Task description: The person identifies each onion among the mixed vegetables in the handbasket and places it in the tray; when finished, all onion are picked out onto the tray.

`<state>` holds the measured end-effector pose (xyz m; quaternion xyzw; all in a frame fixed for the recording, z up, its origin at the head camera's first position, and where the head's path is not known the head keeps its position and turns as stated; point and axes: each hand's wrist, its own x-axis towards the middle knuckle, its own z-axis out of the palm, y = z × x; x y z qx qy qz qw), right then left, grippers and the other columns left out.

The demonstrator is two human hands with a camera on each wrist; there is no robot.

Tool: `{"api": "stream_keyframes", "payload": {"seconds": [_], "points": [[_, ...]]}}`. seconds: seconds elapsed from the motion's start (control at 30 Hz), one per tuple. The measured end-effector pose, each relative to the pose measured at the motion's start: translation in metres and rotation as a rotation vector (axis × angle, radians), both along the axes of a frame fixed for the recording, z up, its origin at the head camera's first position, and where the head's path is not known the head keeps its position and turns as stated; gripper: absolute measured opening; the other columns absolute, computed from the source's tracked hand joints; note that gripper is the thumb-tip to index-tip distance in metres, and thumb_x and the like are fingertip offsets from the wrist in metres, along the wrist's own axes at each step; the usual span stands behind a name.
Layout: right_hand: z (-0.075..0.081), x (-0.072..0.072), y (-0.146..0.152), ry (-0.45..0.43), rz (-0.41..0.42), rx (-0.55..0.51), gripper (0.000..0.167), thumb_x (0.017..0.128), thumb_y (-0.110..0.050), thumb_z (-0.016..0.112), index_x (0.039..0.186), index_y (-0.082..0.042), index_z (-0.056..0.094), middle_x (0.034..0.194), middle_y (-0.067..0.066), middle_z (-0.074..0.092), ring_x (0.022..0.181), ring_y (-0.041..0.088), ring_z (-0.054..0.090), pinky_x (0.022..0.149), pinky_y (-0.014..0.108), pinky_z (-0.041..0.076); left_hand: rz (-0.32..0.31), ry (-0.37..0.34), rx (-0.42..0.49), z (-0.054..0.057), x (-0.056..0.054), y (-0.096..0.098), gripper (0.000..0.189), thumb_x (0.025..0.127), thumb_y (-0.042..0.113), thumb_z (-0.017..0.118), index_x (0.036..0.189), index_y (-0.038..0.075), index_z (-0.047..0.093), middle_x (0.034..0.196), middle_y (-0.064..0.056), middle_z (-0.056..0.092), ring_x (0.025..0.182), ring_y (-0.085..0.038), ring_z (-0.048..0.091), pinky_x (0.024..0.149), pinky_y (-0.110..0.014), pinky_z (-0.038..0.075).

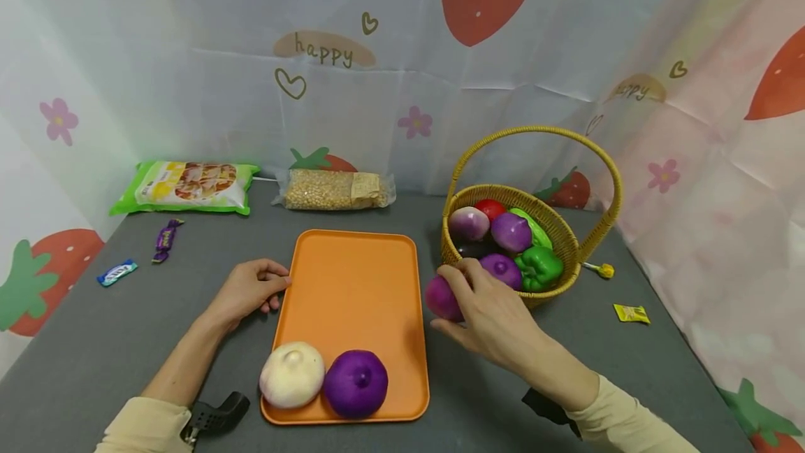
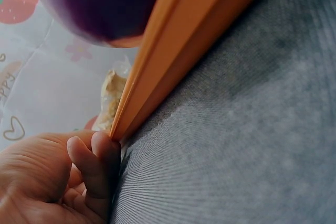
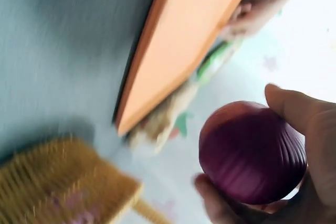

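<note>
My right hand (image 1: 497, 317) grips a purple onion (image 1: 443, 298) between thumb and fingers, in the air between the basket and the tray. The onion's smooth, shiny side (image 3: 252, 153) fills much of the right wrist view. At the left edge of an orange tray (image 1: 352, 292), my left hand (image 1: 250, 290) pinches the rim; the left wrist view has thumb and fingers (image 2: 92, 169) meeting there. On the tray's near end a white onion (image 1: 292, 375) and another purple onion (image 1: 356, 384) sit side by side.
A wicker basket (image 1: 569, 268) with a tall handle holds a green pepper (image 1: 538, 268) and several other vegetables. A green-edged packet (image 1: 189, 187) and a bag of kernels (image 1: 321, 189) lie at the back. Wrapped sweets (image 1: 165, 240) lie left, a lollipop (image 1: 605, 270) right.
</note>
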<state>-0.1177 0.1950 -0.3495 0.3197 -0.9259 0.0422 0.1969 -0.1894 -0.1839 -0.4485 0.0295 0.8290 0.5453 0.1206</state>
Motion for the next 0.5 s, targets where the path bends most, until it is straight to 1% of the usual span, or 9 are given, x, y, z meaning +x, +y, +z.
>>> {"api": "stream_keyframes", "payload": {"seconds": [0.1,0.13,0.23,0.3,0.4,0.5], "points": [[-0.01,0.006,-0.01,-0.115,0.033,-0.003,0.067,0.078,-0.046,0.08,0.131,-0.017,0.052,0.114,0.009,0.051,0.079,0.015,0.059,0.066,0.027,0.055,0.003,-0.002,0.0,-0.001,0.0,0.0,0.033,0.097,0.018,0.06,0.119,-0.007,0.057,0.073,-0.005,0.062,0.056,-0.011,0.058,0.05,-0.025,0.05],[-0.013,0.008,-0.013,-0.15,0.043,-0.005,0.066,0.079,-0.046,0.079,0.132,-0.018,0.051,0.115,0.01,0.05,0.08,0.015,0.06,0.066,0.027,0.055,0.004,-0.002,0.0,-0.001,0.0,0.0,0.033,0.097,0.018,0.06,0.119,-0.007,0.057,0.073,-0.005,0.062,0.056,-0.011,0.058,0.05,-0.025,0.05],[-0.021,0.01,-0.019,-0.234,0.067,0.0,0.062,0.084,-0.045,0.075,0.134,-0.019,0.05,0.122,0.011,0.051,0.088,0.017,0.061,0.07,0.029,0.056,0.007,-0.001,-0.002,-0.002,0.001,0.0,0.033,0.097,0.018,0.06,0.119,-0.007,0.057,0.072,-0.005,0.062,0.056,-0.011,0.058,0.05,-0.025,0.05],[-0.025,0.012,-0.022,-0.292,0.079,0.009,0.057,0.089,-0.043,0.07,0.136,-0.02,0.048,0.125,0.011,0.051,0.094,0.017,0.061,0.073,0.029,0.057,0.008,0.0,-0.003,-0.002,0.001,0.0,0.033,0.097,0.018,0.06,0.118,-0.007,0.057,0.072,-0.004,0.062,0.055,-0.01,0.058,0.05,-0.025,0.05],[-0.028,0.015,-0.025,-0.378,0.083,0.028,0.05,0.095,-0.038,0.061,0.139,-0.023,0.045,0.128,0.009,0.049,0.099,0.016,0.058,0.076,0.027,0.055,0.006,0.002,0.001,-0.002,0.001,0.0,0.034,0.097,0.018,0.06,0.119,-0.007,0.057,0.072,-0.005,0.062,0.055,-0.01,0.058,0.05,-0.025,0.05],[-0.03,0.017,-0.028,-0.439,0.083,0.037,0.05,0.093,-0.031,0.058,0.14,-0.025,0.045,0.129,0.007,0.048,0.1,0.015,0.055,0.078,0.026,0.054,0.006,0.003,0.006,-0.002,0.0,0.0,0.034,0.097,0.019,0.06,0.119,-0.007,0.057,0.072,-0.005,0.062,0.056,-0.01,0.058,0.05,-0.025,0.05]]}}
